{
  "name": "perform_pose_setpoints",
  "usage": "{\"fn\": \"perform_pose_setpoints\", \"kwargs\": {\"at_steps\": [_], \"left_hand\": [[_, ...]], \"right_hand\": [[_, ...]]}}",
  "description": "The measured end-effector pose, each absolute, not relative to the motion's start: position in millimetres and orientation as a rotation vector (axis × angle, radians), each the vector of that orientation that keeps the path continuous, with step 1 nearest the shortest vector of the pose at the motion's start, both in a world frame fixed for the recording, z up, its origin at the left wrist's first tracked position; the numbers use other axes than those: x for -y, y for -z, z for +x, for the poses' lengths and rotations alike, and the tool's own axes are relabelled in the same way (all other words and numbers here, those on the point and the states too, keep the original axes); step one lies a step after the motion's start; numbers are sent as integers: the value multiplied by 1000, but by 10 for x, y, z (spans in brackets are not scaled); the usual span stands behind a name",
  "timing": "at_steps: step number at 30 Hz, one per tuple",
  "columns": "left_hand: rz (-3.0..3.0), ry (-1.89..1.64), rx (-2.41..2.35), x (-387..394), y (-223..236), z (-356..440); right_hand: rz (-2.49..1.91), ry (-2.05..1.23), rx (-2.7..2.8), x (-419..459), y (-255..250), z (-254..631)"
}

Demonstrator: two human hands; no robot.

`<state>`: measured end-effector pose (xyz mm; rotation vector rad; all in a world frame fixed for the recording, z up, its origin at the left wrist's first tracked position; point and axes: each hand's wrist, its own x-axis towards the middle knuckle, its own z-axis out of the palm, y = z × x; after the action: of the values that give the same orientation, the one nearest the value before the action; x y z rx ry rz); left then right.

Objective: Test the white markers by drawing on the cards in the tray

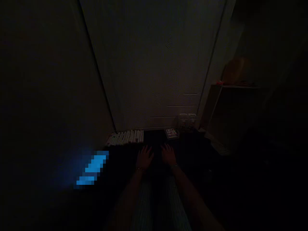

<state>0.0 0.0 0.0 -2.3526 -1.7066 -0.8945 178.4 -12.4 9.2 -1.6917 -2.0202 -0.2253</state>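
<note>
Room very dark. Wall (134, 64) ahead, dim; bright blue light patch (95, 163), lower left; boxy furniture (228, 112), right.

Left forearm (130, 192) and right forearm (192, 194) extended forward, left grip (144, 157) and right grip (168, 154) side by side, apart, backs up, fingers (145, 149) spread.

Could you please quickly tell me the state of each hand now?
Bare left hand: open, holding nothing visible.
Bare right hand: open, holding nothing visible.

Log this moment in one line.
left hand: open, nearest books | right hand: open, nearest small box | nothing visibly held | blue light: left side | very dark
</note>
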Motion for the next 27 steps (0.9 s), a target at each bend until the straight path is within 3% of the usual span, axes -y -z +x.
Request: {"fn": "perform_pose_setpoints", "kwargs": {"at_steps": [9, 27], "left_hand": [[-2351, 1378, 1769, -87, -31, -135], [-2358, 1371, 1711, -6, -50, -72]], "right_hand": [[-1643, 147, 2045, 192, -278, 1776], [-1783, 158, 1967, 216, -261, 1762]]}}
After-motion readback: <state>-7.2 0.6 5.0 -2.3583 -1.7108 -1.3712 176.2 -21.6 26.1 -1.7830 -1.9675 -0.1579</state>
